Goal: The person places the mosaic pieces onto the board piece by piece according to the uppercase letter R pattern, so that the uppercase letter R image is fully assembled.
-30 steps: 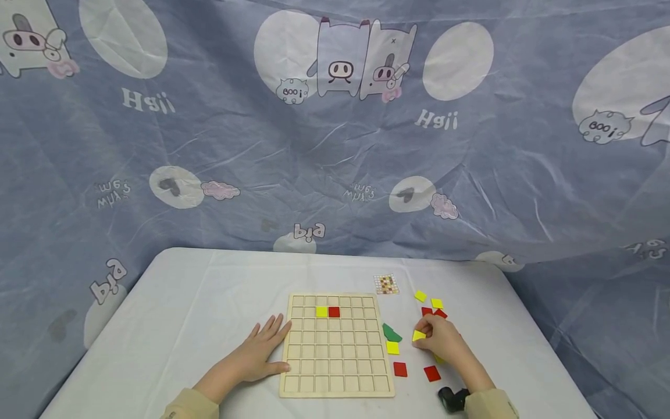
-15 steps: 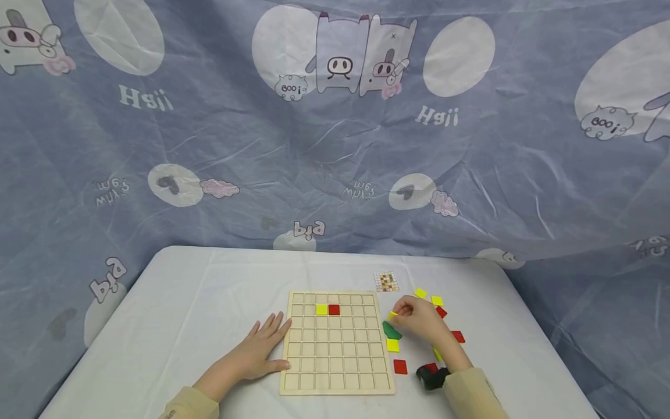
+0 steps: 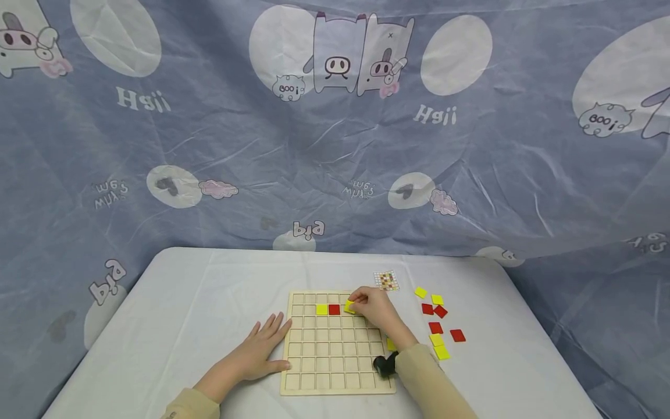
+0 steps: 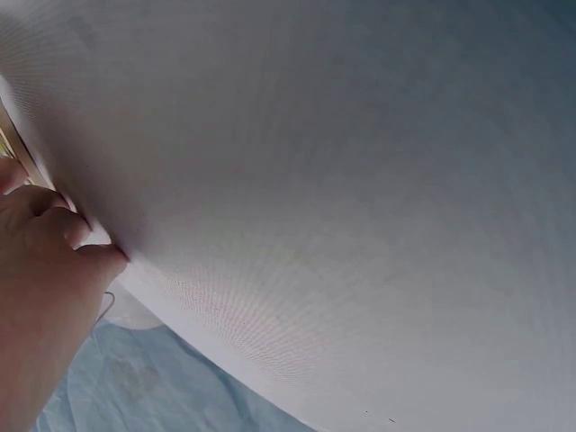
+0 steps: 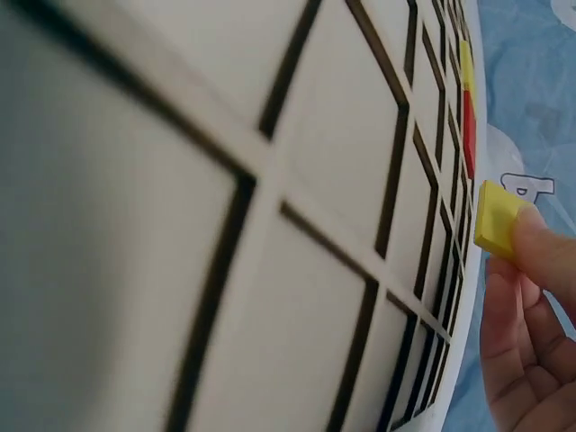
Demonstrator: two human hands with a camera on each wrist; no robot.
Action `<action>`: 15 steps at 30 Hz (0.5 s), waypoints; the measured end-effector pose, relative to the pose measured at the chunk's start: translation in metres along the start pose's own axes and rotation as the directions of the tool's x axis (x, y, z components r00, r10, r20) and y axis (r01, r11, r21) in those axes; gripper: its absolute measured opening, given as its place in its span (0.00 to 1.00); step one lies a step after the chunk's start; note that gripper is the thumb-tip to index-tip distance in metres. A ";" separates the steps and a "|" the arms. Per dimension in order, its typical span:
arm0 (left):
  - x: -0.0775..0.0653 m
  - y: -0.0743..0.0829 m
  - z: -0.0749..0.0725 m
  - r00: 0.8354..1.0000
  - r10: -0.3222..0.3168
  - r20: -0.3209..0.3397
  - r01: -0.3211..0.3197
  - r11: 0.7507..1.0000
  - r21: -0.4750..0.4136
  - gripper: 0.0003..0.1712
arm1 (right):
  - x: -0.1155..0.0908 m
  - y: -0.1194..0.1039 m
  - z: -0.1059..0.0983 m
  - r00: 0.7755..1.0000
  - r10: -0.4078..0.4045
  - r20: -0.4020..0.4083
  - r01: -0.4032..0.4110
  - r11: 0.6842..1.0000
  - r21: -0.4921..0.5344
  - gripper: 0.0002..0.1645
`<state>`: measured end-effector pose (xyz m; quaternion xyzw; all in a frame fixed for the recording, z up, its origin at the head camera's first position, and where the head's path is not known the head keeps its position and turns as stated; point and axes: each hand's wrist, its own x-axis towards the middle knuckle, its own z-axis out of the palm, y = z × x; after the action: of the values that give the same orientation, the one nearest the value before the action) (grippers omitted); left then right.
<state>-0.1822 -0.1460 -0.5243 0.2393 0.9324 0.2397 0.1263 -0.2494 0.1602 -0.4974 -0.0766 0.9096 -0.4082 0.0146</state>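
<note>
My right hand (image 3: pixel 376 306) pinches a yellow square tile (image 5: pixel 497 219) between thumb and fingers, over the upper right part of a wooden grid board (image 3: pixel 309 350). Just left of it, a yellow tile (image 3: pixel 321 309) and a red tile (image 3: pixel 334 309) lie side by side in the board's second row from the top. My left hand (image 3: pixel 256 352) rests with spread, straight fingers at the board's left edge, fingertips and thumb touching the rim. In the left wrist view, that left hand (image 4: pixel 49 261) shows only in part at the far left.
Right of the board lie several loose red tiles (image 3: pixel 458 335) and yellow tiles (image 3: pixel 442 352). A small printed pattern card (image 3: pixel 386 280) sits beyond the board's upper right corner. A black wrist camera (image 3: pixel 385 365) hangs over the board's lower right, and the right forearm hides part of the table.
My right hand has carried the yellow tile leftward from the loose tiles to above the board. The left hand has stayed in place.
</note>
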 end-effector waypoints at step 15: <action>-0.002 0.004 -0.003 1.000 0.008 0.001 -0.008 1.000 0.002 0.54 | 0.000 -0.009 0.009 0.994 -0.100 0.051 0.110 0.966 -0.233 0.05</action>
<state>-0.1798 -0.1453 -0.5192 0.2432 0.9316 0.2393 0.1255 -0.2475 0.1481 -0.4965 -0.1339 0.9457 -0.2961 0.0015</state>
